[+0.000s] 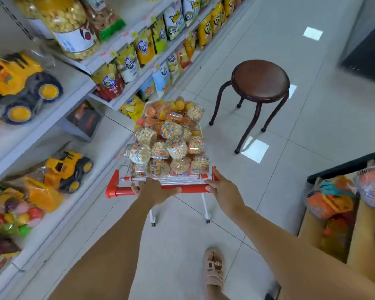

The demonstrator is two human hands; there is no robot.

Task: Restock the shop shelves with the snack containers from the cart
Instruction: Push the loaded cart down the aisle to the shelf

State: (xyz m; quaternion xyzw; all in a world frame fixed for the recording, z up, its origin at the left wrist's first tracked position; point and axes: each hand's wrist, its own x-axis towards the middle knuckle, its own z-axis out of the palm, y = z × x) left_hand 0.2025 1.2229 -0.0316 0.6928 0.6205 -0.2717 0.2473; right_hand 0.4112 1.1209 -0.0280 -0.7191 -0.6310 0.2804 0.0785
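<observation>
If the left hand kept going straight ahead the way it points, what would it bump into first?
Most likely the cart's thin back rail just beyond the red handle that the left hand grips, then the snack jars heaped right behind it. Depth is hard to judge from above.

Glossy floor tiles [268,50]; clear plastic snack containers [169,148]; red plastic handle [193,188].

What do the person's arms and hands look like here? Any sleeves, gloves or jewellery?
Both arms are bare to the frame's edge, no sleeves showing. The left hand and right hand wear no gloves; no watch, ring or bracelet is visible. One foot wears a beige strapped sandal.
</observation>
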